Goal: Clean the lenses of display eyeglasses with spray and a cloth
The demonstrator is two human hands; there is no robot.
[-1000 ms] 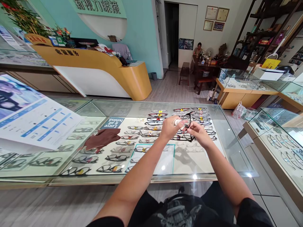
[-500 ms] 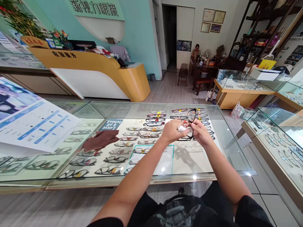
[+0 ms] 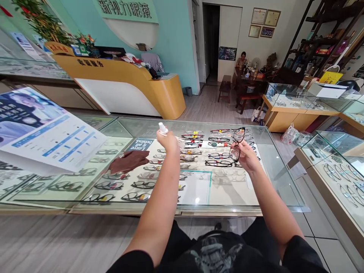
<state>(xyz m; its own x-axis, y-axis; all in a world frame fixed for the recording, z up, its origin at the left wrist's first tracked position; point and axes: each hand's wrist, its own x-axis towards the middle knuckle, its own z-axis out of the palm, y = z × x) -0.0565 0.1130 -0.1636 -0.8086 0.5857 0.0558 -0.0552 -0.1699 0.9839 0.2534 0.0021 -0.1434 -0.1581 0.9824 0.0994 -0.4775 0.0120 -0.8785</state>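
My left hand point(image 3: 167, 141) is closed around a small white spray bottle point(image 3: 162, 127), whose white top sticks up above the fingers; most of its body is hidden. It is held over the glass display case point(image 3: 199, 207). To the right, my right hand point(image 3: 248, 154) grips a pair of black-framed eyeglasses point(image 3: 238, 133) upright by the frame, one lens above the other. On the glass top, left of my left hand, lies a crumpled brown cloth point(image 3: 129, 161). Rows of eyeglass frames point(image 3: 218, 163) are laid out inside the case under both hands.
A folded printed stand point(image 3: 65, 140) occupies the case top at the left. Another glass case point(image 3: 335, 167) stands to the right. Behind are a yellow-and-white counter point(image 3: 119, 91), a wooden bench point(image 3: 225, 88) and a person point(image 3: 241, 60) seated at a dark table.
My left hand has moved left, away from the eyeglasses, carrying the white spray bottle. My right hand still holds the eyeglasses, now slightly further right in view. The view has shifted a little.
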